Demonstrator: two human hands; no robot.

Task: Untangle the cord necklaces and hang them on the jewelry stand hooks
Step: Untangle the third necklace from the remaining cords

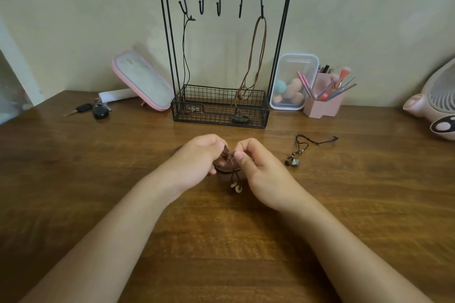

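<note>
A black wire jewelry stand (pixel 283 39) with several hooks stands at the back of the wooden table. A black cord necklace (pixel 186 56) hangs from its leftmost hook and a brown cord necklace (pixel 256 56) from its rightmost hook, their pendants in the stand's basket. In the middle of the table my left hand (pixel 197 157) and my right hand (pixel 256 162) both pinch a tangled brown cord necklace (pixel 227 157); pale beads dangle below it. Another dark cord necklace (pixel 307 147) with a pendant lies loose to the right of my hands.
Keys (pixel 93 109) and a pink-framed mirror (pixel 142 81) sit left of the stand. A clear box of sponges (pixel 293 81) and a pink brush holder (pixel 325 101) stand to its right. A pink fan (pixel 438 106) sits at the far right.
</note>
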